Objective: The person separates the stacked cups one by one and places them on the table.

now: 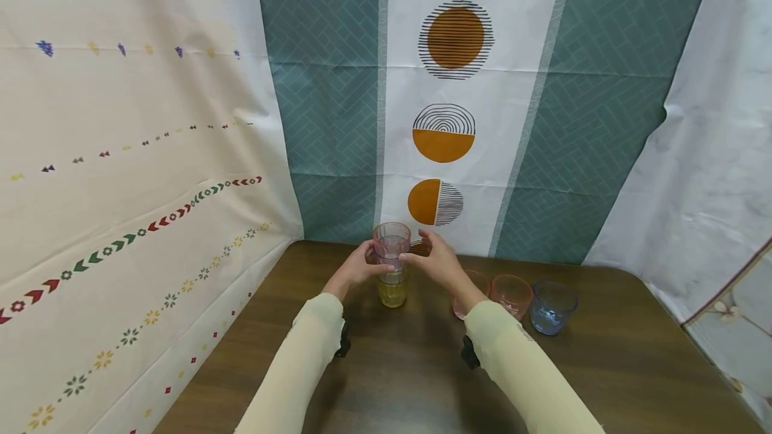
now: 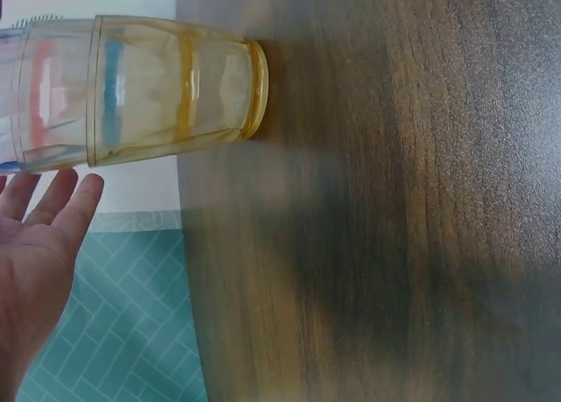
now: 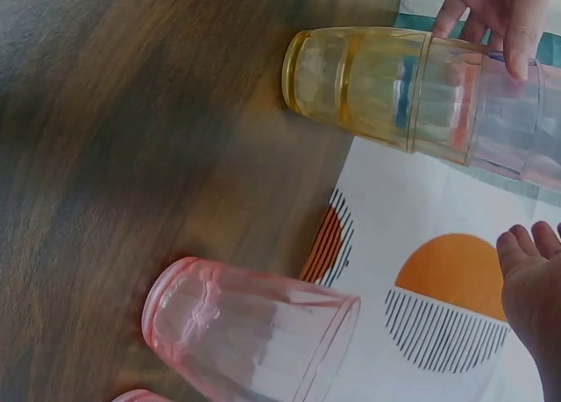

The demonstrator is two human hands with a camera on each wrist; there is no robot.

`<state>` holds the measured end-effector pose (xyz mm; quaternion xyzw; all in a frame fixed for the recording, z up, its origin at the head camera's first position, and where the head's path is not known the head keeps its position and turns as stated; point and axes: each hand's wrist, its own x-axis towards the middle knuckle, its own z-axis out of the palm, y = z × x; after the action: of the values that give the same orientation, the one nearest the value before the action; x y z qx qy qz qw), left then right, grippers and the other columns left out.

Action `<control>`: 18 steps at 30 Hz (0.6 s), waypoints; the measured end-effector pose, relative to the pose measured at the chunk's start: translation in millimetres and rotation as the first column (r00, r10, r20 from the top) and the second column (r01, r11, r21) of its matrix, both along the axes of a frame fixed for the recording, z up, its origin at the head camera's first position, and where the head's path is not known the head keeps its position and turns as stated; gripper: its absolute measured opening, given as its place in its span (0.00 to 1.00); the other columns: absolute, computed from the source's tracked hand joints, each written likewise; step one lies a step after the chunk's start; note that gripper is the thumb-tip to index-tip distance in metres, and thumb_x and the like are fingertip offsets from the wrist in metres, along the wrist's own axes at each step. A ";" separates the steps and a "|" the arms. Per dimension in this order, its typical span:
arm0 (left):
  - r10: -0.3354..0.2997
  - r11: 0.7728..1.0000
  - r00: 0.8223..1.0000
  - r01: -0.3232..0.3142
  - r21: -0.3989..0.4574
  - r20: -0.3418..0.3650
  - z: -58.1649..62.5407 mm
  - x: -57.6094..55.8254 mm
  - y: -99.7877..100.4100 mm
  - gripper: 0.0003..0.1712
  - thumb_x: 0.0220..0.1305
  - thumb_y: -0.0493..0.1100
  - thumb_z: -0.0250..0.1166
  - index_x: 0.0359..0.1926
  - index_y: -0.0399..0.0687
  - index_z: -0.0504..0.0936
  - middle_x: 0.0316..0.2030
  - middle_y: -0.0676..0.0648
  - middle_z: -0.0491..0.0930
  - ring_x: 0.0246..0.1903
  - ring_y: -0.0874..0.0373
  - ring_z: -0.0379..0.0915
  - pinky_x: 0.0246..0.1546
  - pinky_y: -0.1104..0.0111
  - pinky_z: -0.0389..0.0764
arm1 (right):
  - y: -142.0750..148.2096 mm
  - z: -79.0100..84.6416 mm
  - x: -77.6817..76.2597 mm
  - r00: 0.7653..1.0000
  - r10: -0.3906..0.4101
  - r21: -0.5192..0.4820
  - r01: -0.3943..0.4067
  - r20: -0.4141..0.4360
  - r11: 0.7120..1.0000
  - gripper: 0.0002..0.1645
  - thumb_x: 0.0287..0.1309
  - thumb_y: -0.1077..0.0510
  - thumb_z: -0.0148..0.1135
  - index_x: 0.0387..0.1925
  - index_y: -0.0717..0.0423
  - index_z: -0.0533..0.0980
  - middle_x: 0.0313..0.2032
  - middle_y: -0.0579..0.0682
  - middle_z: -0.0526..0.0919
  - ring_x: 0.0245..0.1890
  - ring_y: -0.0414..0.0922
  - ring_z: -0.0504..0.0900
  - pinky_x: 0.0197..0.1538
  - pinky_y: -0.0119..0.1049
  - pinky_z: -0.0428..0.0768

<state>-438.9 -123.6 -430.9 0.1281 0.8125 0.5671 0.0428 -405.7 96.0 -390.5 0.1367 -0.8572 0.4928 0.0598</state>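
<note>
A tall stack of nested clear tumblers (image 1: 392,243) stands on the table, with a yellow tumbler (image 2: 145,91) at its base and pinkish ones above. Inside the yellow wall, blue and red bands show through. My left hand (image 1: 360,266) is at the stack's left side, its thumb across the front and its fingertips right at the glass edge in the left wrist view. To the right of the stack, my right hand (image 1: 439,260) has spread, relaxed fingers. A gap shows between those fingers and the glass in the right wrist view.
Right of the stack stand a pink tumbler (image 3: 250,327), another pinkish tumbler (image 1: 511,295) and a blue tumbler (image 1: 551,307), the first partly behind my right forearm. The brown wooden table (image 1: 398,374) meets a patterned curtain (image 1: 338,119) at its back edge.
</note>
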 end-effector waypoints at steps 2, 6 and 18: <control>0.004 1.000 1.000 -0.004 -0.003 0.000 0.3 0.2 0.6 0.43 0.59 0.44 0.74 0.70 0.42 0.62 0.65 0.40 0.71 0.66 0.44 0.65 0.66 0.48 0.66 | -2.1 -0.9 -2.4 1.000 -0.004 -0.008 0.004 0.004 1.000 0.53 0.54 0.44 0.74 0.73 0.59 0.59 0.70 0.60 0.65 0.66 0.58 0.69 0.63 0.55 0.72; -0.003 1.000 1.000 0.003 -0.010 -0.008 -0.4 -1.2 -1.0 0.41 0.60 0.44 0.73 0.69 0.41 0.62 0.64 0.39 0.72 0.64 0.45 0.67 0.65 0.48 0.66 | -8.2 -3.3 -9.1 1.000 -0.003 -0.010 0.003 0.000 1.000 0.54 0.54 0.44 0.74 0.73 0.61 0.58 0.70 0.60 0.65 0.65 0.58 0.70 0.62 0.54 0.73; -0.041 0.999 0.999 0.040 -0.002 -0.028 -0.2 0.3 0.5 0.35 0.61 0.42 0.72 0.64 0.42 0.66 0.61 0.41 0.75 0.61 0.48 0.70 0.64 0.51 0.69 | -21.9 -2.5 -20.1 1.000 0.021 -0.002 -0.021 -0.021 1.000 0.53 0.53 0.45 0.75 0.73 0.58 0.59 0.68 0.59 0.69 0.63 0.57 0.72 0.60 0.51 0.75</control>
<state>-438.5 -123.1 -431.1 0.1523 0.8107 0.5636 0.0431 -425.7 74.1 -393.0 0.1509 -0.8544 0.4930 0.0638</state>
